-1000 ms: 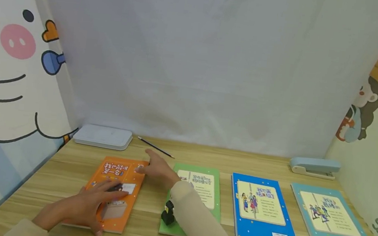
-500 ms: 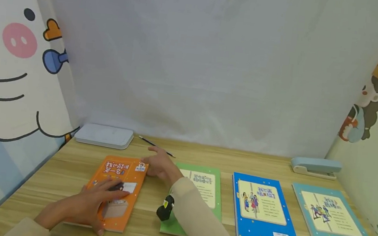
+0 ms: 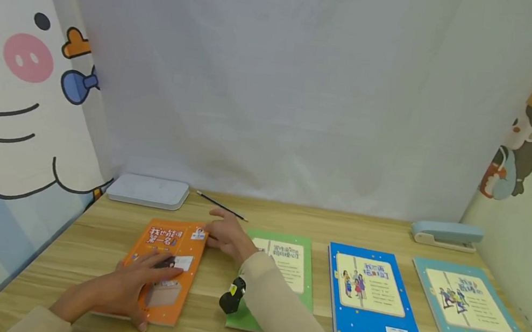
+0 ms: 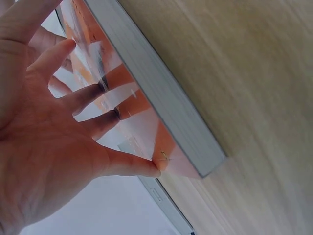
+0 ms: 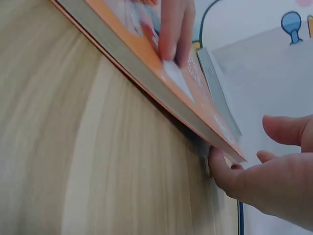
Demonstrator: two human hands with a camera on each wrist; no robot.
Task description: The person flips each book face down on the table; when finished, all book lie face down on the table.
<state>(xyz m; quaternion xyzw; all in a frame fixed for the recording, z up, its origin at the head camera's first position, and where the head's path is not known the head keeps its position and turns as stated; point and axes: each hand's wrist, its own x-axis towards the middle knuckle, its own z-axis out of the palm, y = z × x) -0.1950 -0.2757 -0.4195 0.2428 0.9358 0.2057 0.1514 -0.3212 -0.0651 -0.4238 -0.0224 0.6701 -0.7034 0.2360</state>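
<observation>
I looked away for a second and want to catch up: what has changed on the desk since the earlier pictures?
The right hand drew back from lying over the orange book's far right corner to its edge, where the thumb now sits under that corner. The left hand stayed flat on the cover. The green book, blue book, teal book, pencil and stapler did not move.

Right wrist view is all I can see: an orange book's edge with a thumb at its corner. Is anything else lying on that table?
Observer: Yes. Three more books lie in a row to its right: a green book, a blue book and a teal book.
Operator: Whose fingers are on the cover?
Observer: The left hand lies flat on the orange book, fingers spread.
Operator: Anything behind the books?
Observer: A blue stapler sits at the far right.
</observation>
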